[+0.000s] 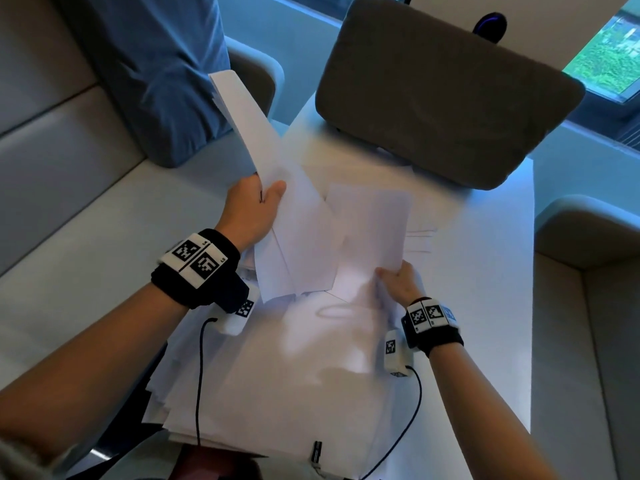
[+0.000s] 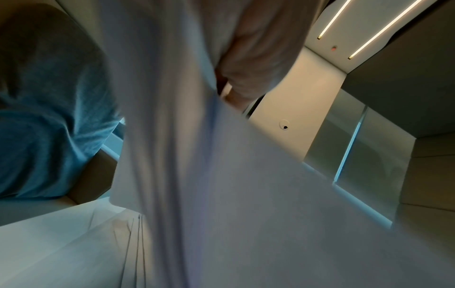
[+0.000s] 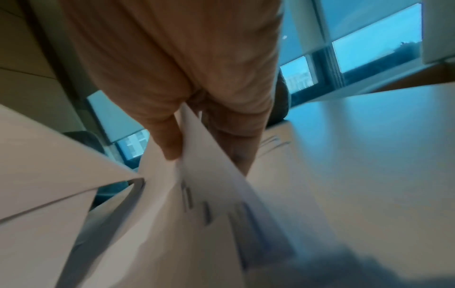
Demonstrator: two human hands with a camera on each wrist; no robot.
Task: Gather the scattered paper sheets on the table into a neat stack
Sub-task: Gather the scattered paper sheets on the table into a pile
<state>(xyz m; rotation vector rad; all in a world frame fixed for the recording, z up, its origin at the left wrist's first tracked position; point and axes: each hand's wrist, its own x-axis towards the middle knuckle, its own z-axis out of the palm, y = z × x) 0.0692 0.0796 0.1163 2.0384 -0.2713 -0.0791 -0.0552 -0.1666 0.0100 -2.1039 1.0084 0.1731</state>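
Left hand point(image 1: 254, 211) is shown gripping a raised bundle of sheets point(image 1: 256, 133), thumb on top and fingers hidden beneath, the bundle tilting up and away over the table's point(image 1: 485, 271) left side. Right hand point(image 1: 398, 282) is seen pinching the near corner of a second sheet point(image 1: 370, 230), thumb against fingers, as confirmed by the right wrist view, where the paper edge passes between the digits. Beneath both hands a broad, fanned spread of loose sheets point(image 1: 277, 375) is left lying on the table, with its edges staggered at the near left and a few more edges visible beyond the right hand. Gathering is judged to be partly done: some sheets are lifted and held, but most remain uncollected, and no squared stack has yet been formed. A grey cushion point(image 1: 446, 95) rests at the table's far end.
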